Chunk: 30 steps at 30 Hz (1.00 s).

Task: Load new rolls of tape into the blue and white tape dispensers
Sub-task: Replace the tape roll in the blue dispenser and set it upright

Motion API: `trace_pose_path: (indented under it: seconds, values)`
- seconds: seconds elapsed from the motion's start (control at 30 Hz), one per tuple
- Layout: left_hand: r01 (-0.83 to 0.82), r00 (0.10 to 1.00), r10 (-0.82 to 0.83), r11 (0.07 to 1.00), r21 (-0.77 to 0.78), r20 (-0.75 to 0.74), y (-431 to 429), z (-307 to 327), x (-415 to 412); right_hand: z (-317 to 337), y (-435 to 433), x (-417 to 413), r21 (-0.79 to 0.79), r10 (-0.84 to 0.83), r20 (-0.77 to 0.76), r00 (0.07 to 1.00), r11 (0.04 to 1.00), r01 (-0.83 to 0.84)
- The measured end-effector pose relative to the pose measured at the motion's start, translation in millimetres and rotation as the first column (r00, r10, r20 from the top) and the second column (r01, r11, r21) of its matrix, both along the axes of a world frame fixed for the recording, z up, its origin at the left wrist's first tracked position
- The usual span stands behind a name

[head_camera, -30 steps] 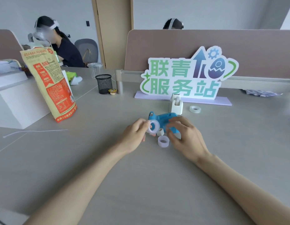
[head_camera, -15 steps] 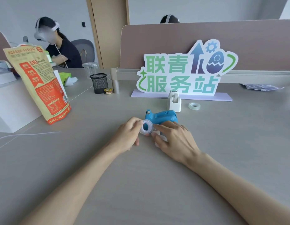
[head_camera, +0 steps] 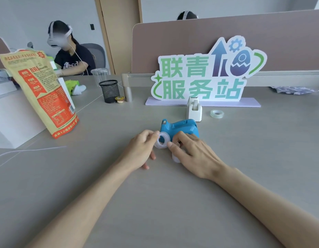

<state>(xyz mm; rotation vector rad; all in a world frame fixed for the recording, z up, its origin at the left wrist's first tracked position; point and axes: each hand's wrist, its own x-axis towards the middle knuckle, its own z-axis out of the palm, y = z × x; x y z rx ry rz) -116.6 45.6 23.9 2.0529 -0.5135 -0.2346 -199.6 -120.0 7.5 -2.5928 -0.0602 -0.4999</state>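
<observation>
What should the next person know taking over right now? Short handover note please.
Left hand: fingers pinch a tape roll, held upright in front of the blue dispenser.
Right hand: fingers at the same roll; a second roll lies partly under it on the table.
White dispenser stands behind the blue one, with a spare clear roll lying to its right.
Done: nothing loaded, as far as I can see.
Left: load the blue dispenser, then the white one.
</observation>
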Motion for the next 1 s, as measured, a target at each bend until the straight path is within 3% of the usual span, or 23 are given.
trace_pose_path:
  seconds: [0.13, 0.6, 0.83, 1.0]
  values:
    - [-0.008, 1.0, 0.007, 1.0, -0.029, -0.017, 0.1, 0.6, -0.2, -1.2, -0.4, 1.1, 0.003, 0.006, -0.001, 1.0, 1.0, -0.006]
    - [0.011, 0.998, -0.019, 0.992, -0.127, -0.061, -3.1, 1.3, -4.8, 6.1, -2.5, -5.1, 0.365, -0.108, 0.176, 0.978, 0.93, 0.037]
    - [0.075, 0.963, -0.148, 0.949, -0.306, -0.224, -3.4, 8.5, -11.4, 3.8, -2.7, -8.2, 0.227, -0.057, 0.347, 0.936, 0.974, -0.025]
    - [0.082, 0.959, -0.173, 0.928, -0.364, -0.225, -6.7, 5.9, -11.6, 3.7, -4.4, -7.6, 0.207, -0.07, 0.451, 0.89, 0.978, -0.028]
